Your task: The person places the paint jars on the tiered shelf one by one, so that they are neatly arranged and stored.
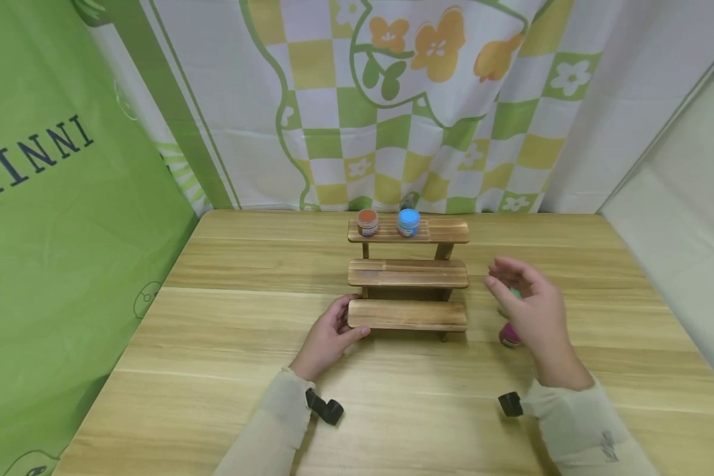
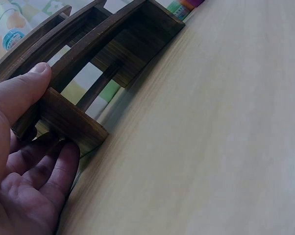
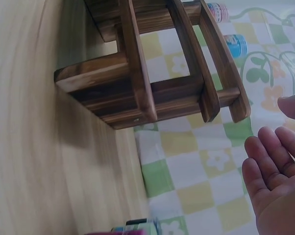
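Fingers [image 2: 64, 169] of left hand [image 1: 328, 338] curled round stand [image 1: 408, 272]

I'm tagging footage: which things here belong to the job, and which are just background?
Likely job:
three-tiered brown wooden stand
orange round jar
blue round jar
magenta round jar
partly hidden green jar

Likely background:
checked floral cloth
lettered green cloth

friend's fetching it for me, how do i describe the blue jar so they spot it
On the table stands a three-tier wooden stand. On its top tier, just right of the orange-lidded jar in the head view, sits the blue jar. Its bright blue lid sets it apart from that neighbour.
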